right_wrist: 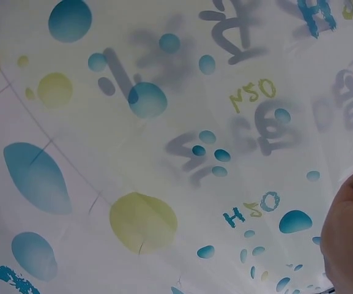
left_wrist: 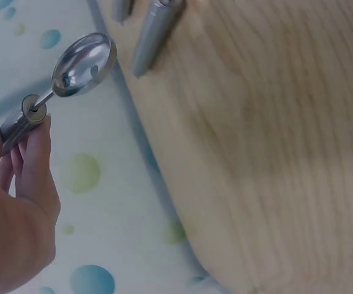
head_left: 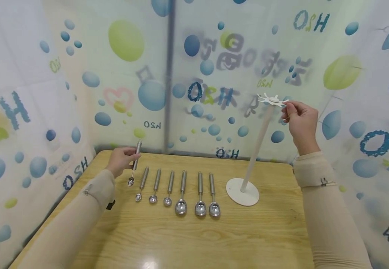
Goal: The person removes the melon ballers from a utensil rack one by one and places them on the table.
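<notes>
My left hand (head_left: 119, 160) grips the steel handle of a small scoop (left_wrist: 84, 65) at the table's left side, with its shiny oval bowl hanging down in the head view. My right hand (head_left: 302, 123) pinches one arm of the white hook rack (head_left: 273, 100) on top of a white stand (head_left: 259, 147). The stand's round base (head_left: 234, 194) rests on the table. In the right wrist view only part of the right hand (right_wrist: 350, 239) shows, at the right edge. Between the hands lies a row of metal scoops, smaller ones (head_left: 153, 198) to the left and larger ones (head_left: 181, 206) to the right.
The wooden table (head_left: 167, 243) has its back edge close to a patterned curtain (head_left: 80, 108), which also hangs along both sides. Handles of the lying scoops point toward the back edge. The stand rises well above the row, on its right.
</notes>
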{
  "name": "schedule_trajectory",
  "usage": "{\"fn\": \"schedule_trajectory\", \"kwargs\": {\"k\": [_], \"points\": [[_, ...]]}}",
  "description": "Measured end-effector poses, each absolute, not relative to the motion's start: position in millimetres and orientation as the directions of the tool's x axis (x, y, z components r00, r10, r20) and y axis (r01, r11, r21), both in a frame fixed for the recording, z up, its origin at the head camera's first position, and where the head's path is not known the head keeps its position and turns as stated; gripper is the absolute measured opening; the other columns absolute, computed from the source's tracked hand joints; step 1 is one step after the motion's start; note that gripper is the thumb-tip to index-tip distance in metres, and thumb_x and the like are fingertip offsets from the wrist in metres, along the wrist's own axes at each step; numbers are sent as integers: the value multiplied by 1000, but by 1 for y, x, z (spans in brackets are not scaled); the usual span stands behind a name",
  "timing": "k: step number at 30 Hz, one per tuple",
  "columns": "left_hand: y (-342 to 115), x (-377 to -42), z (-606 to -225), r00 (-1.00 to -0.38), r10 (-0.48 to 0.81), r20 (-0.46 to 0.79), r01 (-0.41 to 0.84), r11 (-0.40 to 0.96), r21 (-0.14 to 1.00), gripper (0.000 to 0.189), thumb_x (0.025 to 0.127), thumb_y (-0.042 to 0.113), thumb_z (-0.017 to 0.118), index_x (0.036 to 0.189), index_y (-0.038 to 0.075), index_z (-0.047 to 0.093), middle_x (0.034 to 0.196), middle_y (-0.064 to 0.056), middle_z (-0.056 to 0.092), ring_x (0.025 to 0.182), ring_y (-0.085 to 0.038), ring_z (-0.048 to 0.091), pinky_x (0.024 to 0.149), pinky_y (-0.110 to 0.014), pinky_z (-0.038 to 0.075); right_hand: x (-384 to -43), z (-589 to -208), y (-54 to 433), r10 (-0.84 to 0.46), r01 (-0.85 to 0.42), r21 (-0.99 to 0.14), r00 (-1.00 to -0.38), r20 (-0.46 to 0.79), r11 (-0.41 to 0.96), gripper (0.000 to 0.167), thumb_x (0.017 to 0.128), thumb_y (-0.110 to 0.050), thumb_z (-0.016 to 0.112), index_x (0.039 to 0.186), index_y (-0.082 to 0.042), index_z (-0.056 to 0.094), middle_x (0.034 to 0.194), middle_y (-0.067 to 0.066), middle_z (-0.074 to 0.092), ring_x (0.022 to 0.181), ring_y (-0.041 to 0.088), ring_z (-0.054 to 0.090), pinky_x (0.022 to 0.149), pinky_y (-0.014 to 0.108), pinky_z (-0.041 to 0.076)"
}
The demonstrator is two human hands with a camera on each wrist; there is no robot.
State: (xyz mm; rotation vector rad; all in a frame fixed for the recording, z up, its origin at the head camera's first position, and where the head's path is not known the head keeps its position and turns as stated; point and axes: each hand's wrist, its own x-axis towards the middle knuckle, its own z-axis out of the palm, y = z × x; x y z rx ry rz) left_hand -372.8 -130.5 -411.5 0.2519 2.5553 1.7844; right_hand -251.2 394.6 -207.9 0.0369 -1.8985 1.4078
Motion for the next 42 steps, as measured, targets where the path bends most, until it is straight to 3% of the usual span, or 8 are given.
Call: {"fn": "schedule_trajectory", "kwargs": {"k": [5,10,19,26,33,37,42], "points": [[-143,-374,-425,-990,139,9,67,413,908,48,102,19,64,139,-9,53,137,-29,55,124,-43,56,86,-42,60,-250,-208,395,404,-423,-812,-714,572,402,35,98,-24,65,120,2,72,85,-3,67,70,10,59,66,13,53],[-155,-375,-439,-990,141,-27,45,486,873,51,101,18,66,139,-13,51,136,-34,52,119,-46,57,81,-41,61,-248,-207,393,400,-414,-808,-714,574,420,35,98,-25,64,120,2,72,85,-4,66,71,10,59,66,13,53],[-162,-383,-454,-983,126,-132,-51,502,863,45,99,13,68,131,-15,55,129,-33,55,97,-31,65,76,-36,61,-248,-206,390,401,-399,-807,-717,570,436,37,98,-26,64,122,1,71,86,-3,66,71,10,58,66,13,53],[-163,-390,-459,-984,126,-126,-32,573,819,42,97,14,71,126,-15,61,122,-32,61,84,-23,69,72,-34,61,-249,-205,393,399,-409,-806,-714,575,428,36,98,-25,65,121,2,71,85,-3,66,70,10,59,65,13,53],[-162,-397,-467,-983,110,-151,-37,676,736,32,95,15,73,110,-14,68,97,-22,70,68,-18,68,66,-34,58,-249,-207,394,402,-408,-802,-709,579,436,32,97,-28,65,117,-4,74,85,-1,63,67,11,54,60,13,49],[-161,-398,-469,-983,110,-148,-26,712,701,25,94,13,74,100,-12,71,89,-17,70,67,-18,67,64,-31,58,-249,-206,392,413,-417,-819,-716,563,393,30,96,-27,67,115,-5,75,84,1,63,65,12,52,57,13,47],[-159,-397,-470,-987,107,-119,-3,729,684,24,93,12,75,99,-10,72,91,-17,68,73,-22,67,63,-30,59,-248,-206,391,414,-426,-823,-717,561,376,31,96,-26,67,116,-3,75,83,0,63,64,11,53,58,12,48]]}}
